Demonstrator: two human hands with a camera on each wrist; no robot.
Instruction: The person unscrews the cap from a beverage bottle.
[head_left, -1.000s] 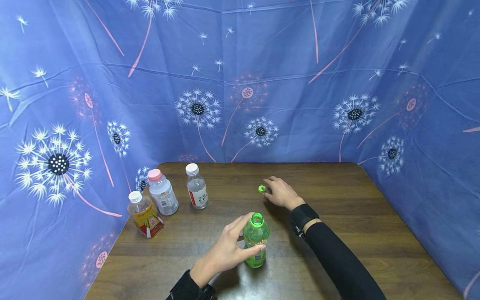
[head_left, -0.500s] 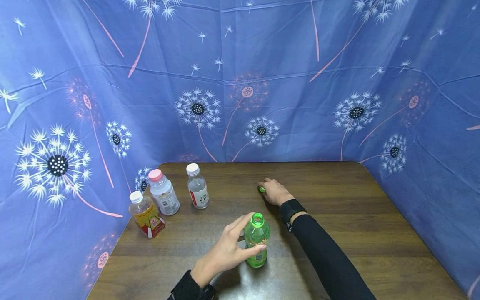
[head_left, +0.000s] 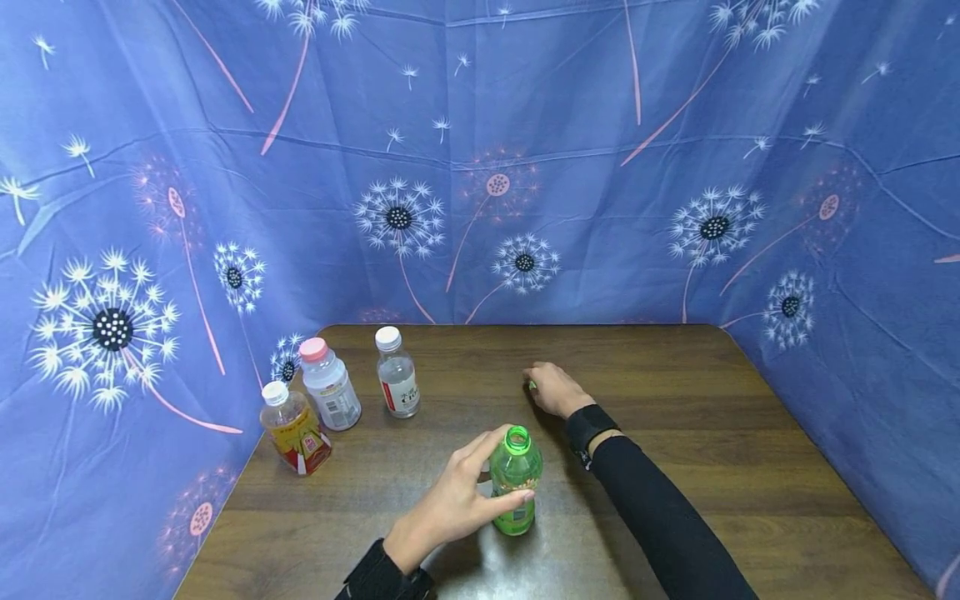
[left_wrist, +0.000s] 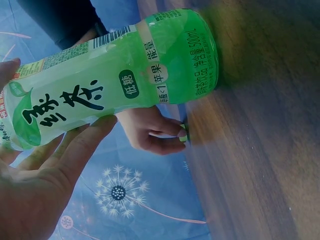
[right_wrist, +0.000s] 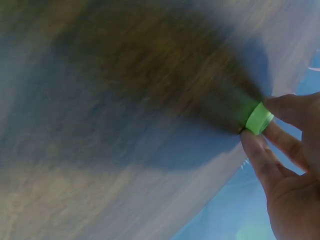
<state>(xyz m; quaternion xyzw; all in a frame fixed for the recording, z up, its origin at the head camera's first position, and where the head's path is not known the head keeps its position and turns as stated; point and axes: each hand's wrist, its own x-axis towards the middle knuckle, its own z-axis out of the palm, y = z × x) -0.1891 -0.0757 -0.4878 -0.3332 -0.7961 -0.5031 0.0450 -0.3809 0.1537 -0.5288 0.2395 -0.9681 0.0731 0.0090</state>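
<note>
A green plastic tea bottle (head_left: 517, 475) stands upright on the wooden table with its mouth uncapped. My left hand (head_left: 457, 492) grips it round the side, thumb in front and fingers behind. In the left wrist view the bottle (left_wrist: 110, 75) shows its printed label, with the left hand (left_wrist: 45, 185) curved about its upper part. Farther back, my right hand (head_left: 557, 389) pinches a small green bottle cap (head_left: 532, 385) at the tabletop. The right wrist view has the cap (right_wrist: 259, 119) between the thumb and fingertips of the right hand (right_wrist: 295, 150).
Three capped bottles stand at the table's left: one with amber drink (head_left: 296, 433), a pink-capped one (head_left: 330, 387) and a clear one with a white cap (head_left: 397, 379). A blue dandelion-print cloth (head_left: 600, 183) hangs round the table (head_left: 750, 467).
My right hand has come down on the green cap from the right, closed its fingers on it and shifted it slightly rightward. The left hand and the bottle have stayed in place.
</note>
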